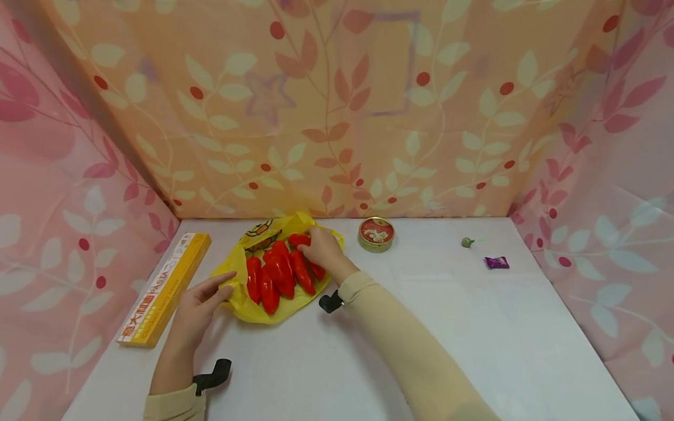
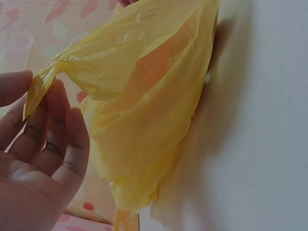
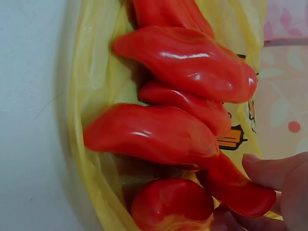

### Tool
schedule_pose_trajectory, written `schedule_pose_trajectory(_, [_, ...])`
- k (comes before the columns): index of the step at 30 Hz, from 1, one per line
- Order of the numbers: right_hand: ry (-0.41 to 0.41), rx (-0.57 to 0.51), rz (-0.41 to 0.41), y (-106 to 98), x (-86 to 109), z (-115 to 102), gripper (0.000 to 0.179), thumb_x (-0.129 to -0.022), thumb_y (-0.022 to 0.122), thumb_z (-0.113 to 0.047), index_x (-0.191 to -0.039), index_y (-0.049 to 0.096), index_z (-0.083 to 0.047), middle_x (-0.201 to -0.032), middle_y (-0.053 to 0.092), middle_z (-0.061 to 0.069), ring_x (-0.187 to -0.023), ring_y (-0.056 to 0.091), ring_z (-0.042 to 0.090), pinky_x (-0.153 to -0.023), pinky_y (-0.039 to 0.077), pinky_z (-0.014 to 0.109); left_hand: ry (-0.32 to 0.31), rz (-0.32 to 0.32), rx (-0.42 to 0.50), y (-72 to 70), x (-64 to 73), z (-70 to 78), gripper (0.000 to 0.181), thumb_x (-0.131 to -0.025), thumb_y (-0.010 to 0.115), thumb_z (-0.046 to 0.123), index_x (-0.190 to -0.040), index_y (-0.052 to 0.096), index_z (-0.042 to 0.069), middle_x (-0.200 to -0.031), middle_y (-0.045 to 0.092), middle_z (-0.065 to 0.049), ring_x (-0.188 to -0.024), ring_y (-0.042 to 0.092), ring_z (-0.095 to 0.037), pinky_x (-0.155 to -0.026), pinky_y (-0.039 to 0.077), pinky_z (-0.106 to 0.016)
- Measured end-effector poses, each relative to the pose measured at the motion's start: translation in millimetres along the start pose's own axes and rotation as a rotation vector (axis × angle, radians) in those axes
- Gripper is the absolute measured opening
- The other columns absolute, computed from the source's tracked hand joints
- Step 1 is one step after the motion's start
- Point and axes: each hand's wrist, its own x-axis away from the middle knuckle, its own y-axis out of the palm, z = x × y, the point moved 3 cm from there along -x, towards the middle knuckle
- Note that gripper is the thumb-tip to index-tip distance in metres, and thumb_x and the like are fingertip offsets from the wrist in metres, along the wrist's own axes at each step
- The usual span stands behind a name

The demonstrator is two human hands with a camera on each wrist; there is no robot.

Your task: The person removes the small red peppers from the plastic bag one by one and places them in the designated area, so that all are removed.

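Several glossy red peppers (image 1: 279, 269) lie together on an opened yellow plastic bag (image 1: 247, 307), which is spread out with its rim standing up around them. My left hand (image 1: 192, 310) pinches the bag's near-left edge; in the left wrist view the gathered plastic (image 2: 41, 89) runs between thumb and fingers. At the bag's far right side, my right hand (image 1: 322, 248) has thumb and fingers around the end of one red pepper (image 3: 240, 192). Beside that grip another pepper (image 3: 171, 202) lies partly inside a fold of the bag.
A yellow and white pasta box (image 1: 163, 292) lies left of the bag. Behind and to the right stands a round red-and-gold tin (image 1: 376, 234). Farther right are a small wrapped lollipop (image 1: 467, 241) and a purple-wrapped candy (image 1: 497, 262). Patterned cloth walls (image 1: 337, 117) enclose the white table (image 1: 447, 304).
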Motion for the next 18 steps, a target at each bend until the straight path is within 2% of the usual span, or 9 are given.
schedule_pose_trajectory(4, [-0.009,0.055,0.039,-1.7,2.9,-3.2,0.040,-0.093,0.072,-0.024,-0.127,0.065,-0.004,-0.116,0.071,0.010,-0.098,0.065,0.024,-0.092,0.057,0.036,0.018,-0.012,0.027,-0.1,-0.3,-1.5,0.049,-0.101,0.062,0.035,-0.143,0.058,0.008,-0.143,0.054,-0.008,-0.114,0.057,-0.006,-0.092,0.051,-0.012])
schedule_pose_trajectory(9, [-0.023,0.040,0.086,-14.4,16.0,-8.8,0.029,-0.093,0.068,-0.018,-0.118,0.069,-0.003,-0.103,0.071,0.010,-0.086,0.064,0.025,-0.081,0.059,0.035,0.012,-0.027,0.030,-0.3,1.2,-2.9,0.050,-0.101,0.062,0.036,-0.142,0.058,0.008,-0.141,0.055,-0.005,-0.112,0.057,-0.005,-0.092,0.052,-0.014])
schedule_pose_trajectory(12, [-0.033,-0.012,0.110,-24.0,25.9,-9.5,0.036,-0.094,0.067,-0.020,-0.126,0.068,-0.003,-0.114,0.072,0.013,-0.098,0.066,0.028,-0.090,0.058,0.039,0.011,-0.034,0.032,-1.1,3.0,-3.4,0.051,-0.101,0.062,0.036,-0.143,0.057,0.008,-0.140,0.055,-0.003,-0.112,0.057,-0.005,-0.092,0.052,-0.014])
schedule_pose_trajectory(14, [-0.036,-0.068,0.099,-30.0,32.5,-7.6,0.043,-0.095,0.067,-0.021,-0.135,0.063,-0.004,-0.124,0.070,0.014,-0.107,0.065,0.030,-0.096,0.056,0.041,0.020,-0.038,0.040,-1.2,3.5,-3.3,0.051,-0.101,0.062,0.036,-0.143,0.057,0.008,-0.140,0.056,-0.002,-0.112,0.057,-0.005,-0.092,0.052,-0.014])
schedule_pose_trajectory(16, [-0.030,-0.119,0.054,-34.5,38.2,-3.6,0.050,-0.097,0.066,-0.023,-0.143,0.057,-0.005,-0.133,0.065,0.014,-0.112,0.062,0.029,-0.098,0.056,0.039,0.034,-0.043,0.046,-1.3,3.3,-3.1,0.051,-0.101,0.062,0.035,-0.143,0.057,0.008,-0.139,0.056,0.001,-0.113,0.057,-0.005,-0.093,0.052,-0.014])
schedule_pose_trajectory(18, [-0.030,-0.184,-0.017,-38.0,43.9,0.9,0.051,-0.099,0.064,-0.022,-0.146,0.053,-0.006,-0.135,0.063,0.014,-0.111,0.062,0.027,-0.094,0.057,0.037,0.051,-0.049,0.054,-1.4,2.7,-2.4,0.050,-0.101,0.062,0.035,-0.143,0.057,0.007,-0.138,0.057,0.003,-0.114,0.057,-0.005,-0.093,0.052,-0.014])
